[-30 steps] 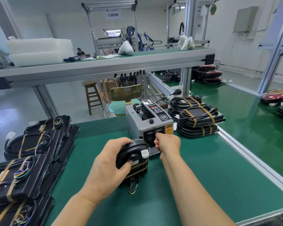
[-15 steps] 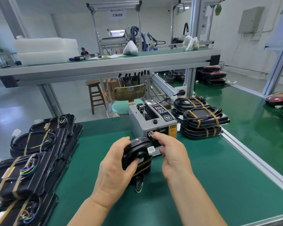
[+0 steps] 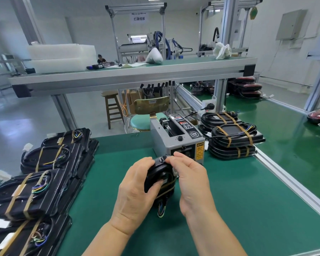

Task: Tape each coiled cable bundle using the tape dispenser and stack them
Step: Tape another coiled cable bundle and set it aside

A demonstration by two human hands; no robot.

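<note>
The cable bundle (image 3: 160,179) is a black coil held upright between my 2 hands, above the desk (image 3: 235,204) and just in front of the tape dispenser (image 3: 175,138). 1 brown tape band crosses its lower half at a slant. Blue and yellow-green wire ends hang from its bottom edge. A small white piece shows on its right side, partly hidden by my fingers.

My left hand (image 3: 137,193) grips the bundle, fingers curled over the top and thumb pressed on the front face. My right hand (image 3: 191,179) pinches the bundle's top edge between thumb and forefinger; I cannot tell whether a tape strip lies under the fingertips.

The tape dispenser is a grey box with a black knob and a yellow caution label beside its front outlet. The desk has a green mat and an aluminium edge rail. Taped bundles (image 3: 39,189) lie in rows at the left; a taped stack (image 3: 233,139) sits to the right of the dispenser. Behind the desk stand a green-seated chair (image 3: 142,121) and a wooden stool (image 3: 112,108). A raised shelf (image 3: 137,75) carries white foam blocks (image 3: 61,56).
</note>
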